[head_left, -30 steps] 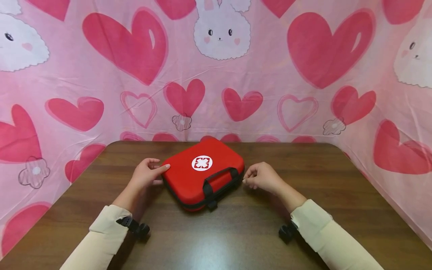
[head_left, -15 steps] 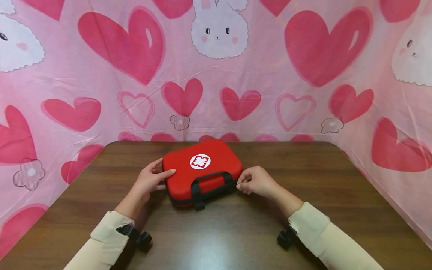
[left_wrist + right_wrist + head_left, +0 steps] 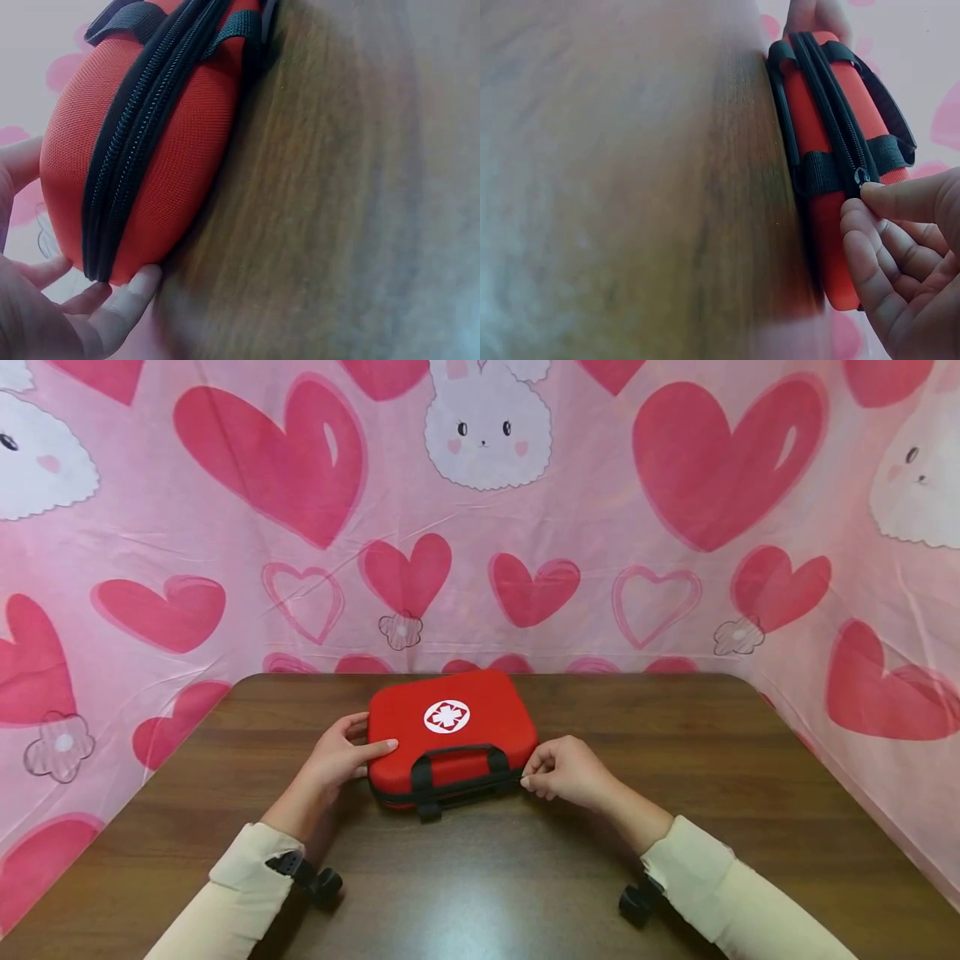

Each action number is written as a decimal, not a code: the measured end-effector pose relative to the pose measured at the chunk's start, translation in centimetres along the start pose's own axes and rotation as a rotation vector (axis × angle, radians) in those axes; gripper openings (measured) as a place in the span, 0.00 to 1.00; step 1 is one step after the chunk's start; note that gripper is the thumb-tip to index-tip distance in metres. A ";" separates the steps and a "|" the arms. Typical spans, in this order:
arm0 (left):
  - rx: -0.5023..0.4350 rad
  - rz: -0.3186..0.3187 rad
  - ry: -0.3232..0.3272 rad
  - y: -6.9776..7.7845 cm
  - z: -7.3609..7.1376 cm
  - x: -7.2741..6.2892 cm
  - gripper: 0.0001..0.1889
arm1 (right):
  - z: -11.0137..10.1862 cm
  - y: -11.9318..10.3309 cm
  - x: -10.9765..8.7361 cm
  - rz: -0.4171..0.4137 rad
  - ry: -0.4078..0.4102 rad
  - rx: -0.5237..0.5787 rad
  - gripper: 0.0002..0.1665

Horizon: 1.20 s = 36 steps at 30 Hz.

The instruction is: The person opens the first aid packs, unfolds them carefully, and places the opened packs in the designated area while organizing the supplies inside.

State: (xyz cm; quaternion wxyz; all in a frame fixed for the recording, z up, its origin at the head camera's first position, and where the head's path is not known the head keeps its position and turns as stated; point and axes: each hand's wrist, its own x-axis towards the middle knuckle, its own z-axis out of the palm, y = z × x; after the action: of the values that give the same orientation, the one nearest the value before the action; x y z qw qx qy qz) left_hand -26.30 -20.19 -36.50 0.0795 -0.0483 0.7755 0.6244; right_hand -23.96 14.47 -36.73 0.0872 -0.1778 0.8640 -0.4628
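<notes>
A red first-aid case (image 3: 450,720) with black trim and a white round emblem lies on the wooden table, its carry handle (image 3: 459,762) facing me. My left hand (image 3: 339,755) grips the case's left end, thumb on the lid and the other fingers round the side. In the left wrist view those fingertips (image 3: 141,280) press the red fabric beside the zipper (image 3: 139,142), whose teeth are meshed there. My right hand (image 3: 567,774) pinches the zipper pull (image 3: 861,177) at the front, near the right handle strap (image 3: 889,152). Thumb and index finger partly hide the pull.
The brown wooden table (image 3: 480,885) extends around the case. Behind it hangs a pink cloth (image 3: 600,518) printed with hearts and rabbits. A black wrist camera (image 3: 327,887) is strapped at the left sleeve, another camera (image 3: 636,905) at the right.
The case has turned clockwise, its handle side now facing me more squarely. The left thumb has come further onto the lid. The right hand has shifted slightly left and nearer, at the case's zipper.
</notes>
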 end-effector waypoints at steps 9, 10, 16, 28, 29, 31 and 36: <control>0.000 -0.008 -0.029 0.4 -0.3 0.7 0.45 | -1.2 0.8 -0.2 0.003 0.021 -0.044 0.05; 0.004 -0.007 -0.032 0.4 -0.3 0.8 0.45 | -1.5 1.0 -0.2 0.007 0.024 -0.049 0.05; 0.015 0.005 -0.068 0.3 -0.7 1.4 0.45 | -2.6 1.7 0.1 0.017 0.046 -0.065 0.04; 0.031 0.028 -0.161 0.6 -1.3 2.0 0.43 | -3.9 2.3 1.4 0.011 0.124 -0.121 0.02; 0.028 0.031 -0.178 0.7 -1.3 2.1 0.42 | -4.0 2.4 1.7 0.003 0.138 -0.137 0.03; 0.024 0.033 -0.214 0.7 -1.5 2.4 0.41 | -4.2 2.7 2.4 -0.007 0.165 -0.171 0.03; 0.021 0.018 -0.291 0.7 -1.8 2.9 0.40 | -4.8 3.5 4.1 0.023 0.255 -0.246 0.04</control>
State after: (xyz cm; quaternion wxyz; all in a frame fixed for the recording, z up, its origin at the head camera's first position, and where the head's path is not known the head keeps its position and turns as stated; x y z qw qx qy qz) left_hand -29.43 -21.71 -35.98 0.1859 0.0505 0.7626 0.6176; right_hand -30.00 18.35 -36.88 -0.0404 -0.1169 0.9203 -0.3712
